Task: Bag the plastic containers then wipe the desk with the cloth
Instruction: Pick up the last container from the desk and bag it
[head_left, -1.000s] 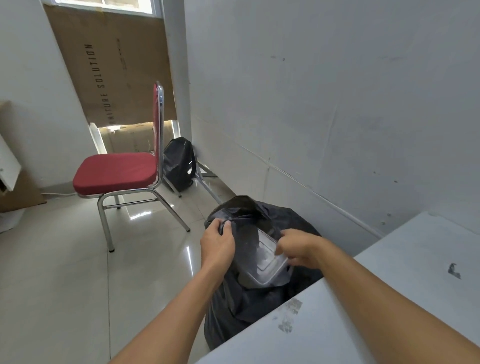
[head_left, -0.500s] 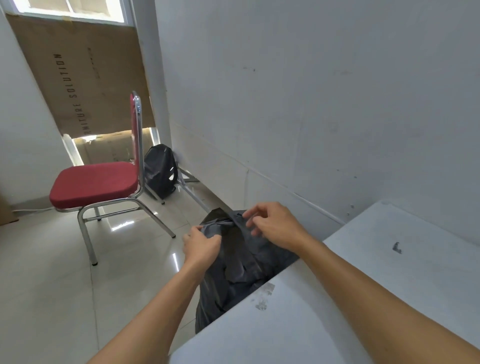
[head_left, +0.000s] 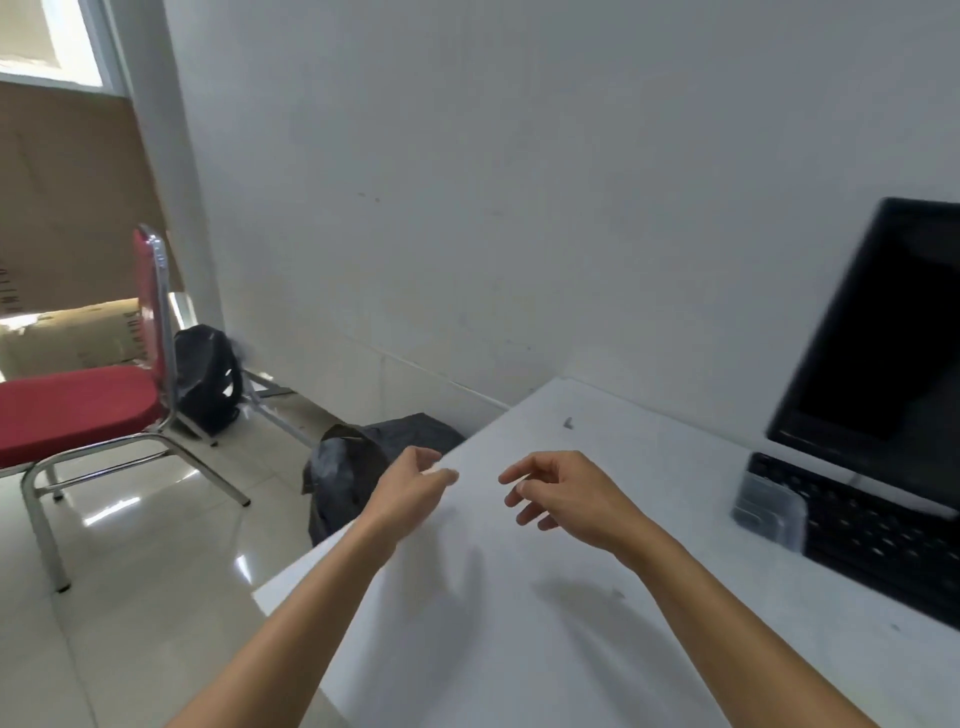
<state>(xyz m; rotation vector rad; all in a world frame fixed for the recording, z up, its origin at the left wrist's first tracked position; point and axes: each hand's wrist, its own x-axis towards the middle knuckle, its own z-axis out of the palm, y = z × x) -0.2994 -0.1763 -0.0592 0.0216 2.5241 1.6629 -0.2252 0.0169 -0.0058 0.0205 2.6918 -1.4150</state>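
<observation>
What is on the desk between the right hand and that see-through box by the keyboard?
Nothing. In the head view, bare white desk runs from the right hand to the clear plastic container, which rests against the keyboard's left end.

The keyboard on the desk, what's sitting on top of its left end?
A clear plastic container rests on the left end of the black keyboard, in front of the dark monitor. It is blurred, so its contents are unclear, and it hides the keys beneath it.
</observation>
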